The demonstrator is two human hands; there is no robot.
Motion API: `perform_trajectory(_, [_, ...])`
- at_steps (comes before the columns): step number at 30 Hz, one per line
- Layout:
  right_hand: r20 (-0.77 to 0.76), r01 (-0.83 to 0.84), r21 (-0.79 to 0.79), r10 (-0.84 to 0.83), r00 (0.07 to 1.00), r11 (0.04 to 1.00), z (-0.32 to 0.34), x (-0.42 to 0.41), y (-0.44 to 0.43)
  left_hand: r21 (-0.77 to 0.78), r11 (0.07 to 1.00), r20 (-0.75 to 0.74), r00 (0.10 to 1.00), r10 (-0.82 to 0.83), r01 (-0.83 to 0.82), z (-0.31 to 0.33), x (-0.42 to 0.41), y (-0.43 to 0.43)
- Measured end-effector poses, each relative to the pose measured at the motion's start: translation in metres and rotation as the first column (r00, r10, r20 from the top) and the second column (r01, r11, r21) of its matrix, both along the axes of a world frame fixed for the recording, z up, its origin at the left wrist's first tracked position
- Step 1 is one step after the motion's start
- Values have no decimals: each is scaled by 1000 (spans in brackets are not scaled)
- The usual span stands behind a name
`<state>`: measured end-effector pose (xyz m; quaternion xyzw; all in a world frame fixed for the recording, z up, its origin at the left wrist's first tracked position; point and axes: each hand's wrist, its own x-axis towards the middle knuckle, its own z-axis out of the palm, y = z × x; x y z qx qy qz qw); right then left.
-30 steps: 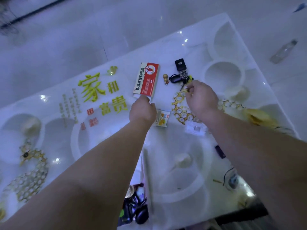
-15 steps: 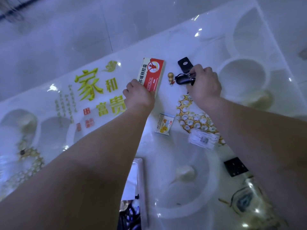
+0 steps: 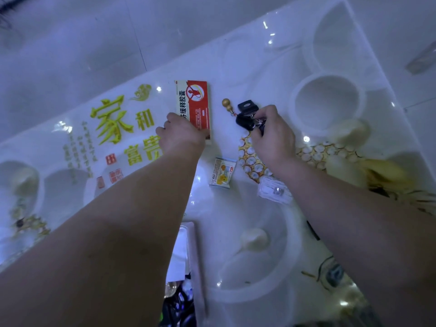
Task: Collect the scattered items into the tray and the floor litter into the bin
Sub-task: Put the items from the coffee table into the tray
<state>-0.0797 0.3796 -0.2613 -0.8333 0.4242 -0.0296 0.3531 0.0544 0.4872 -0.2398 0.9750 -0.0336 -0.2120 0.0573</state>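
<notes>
A red and white medicine box (image 3: 195, 102) lies on the glossy white table (image 3: 247, 67), and my left hand (image 3: 181, 135) grips its near end. To its right is a bunch of keys (image 3: 246, 116) with a black fob and a small gold gourd charm (image 3: 227, 103); my right hand (image 3: 272, 135) pinches the bunch with curled fingers. A small snack packet (image 3: 222, 173) and a clear wrapped item (image 3: 273, 190) lie on the table just below my hands. The white tray (image 3: 194, 256) shows at the bottom middle, with dark items inside it.
Gold characters and a gold swan pattern decorate the tabletop. A yellow banana peel (image 3: 387, 171) lies at the right edge. A clear bottle (image 3: 422, 60) lies on the tiled floor beyond the table's far right corner.
My left hand slid from the box's near edge onto it and took hold. My right hand moved up to the keys and closed on them. The view has drawn closer.
</notes>
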Motion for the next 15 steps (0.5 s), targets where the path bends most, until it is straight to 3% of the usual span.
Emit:
perform_trajectory(8, [87, 19, 18, -20, 996, 1000, 26, -9, 28, -312, 937, -152, 982, 111, -155, 26, -20, 21])
perform_trajectory(15, [132, 29, 29, -33, 991, 999, 63, -24, 71, -350, 931, -129, 990, 58, -100, 66, -43, 70])
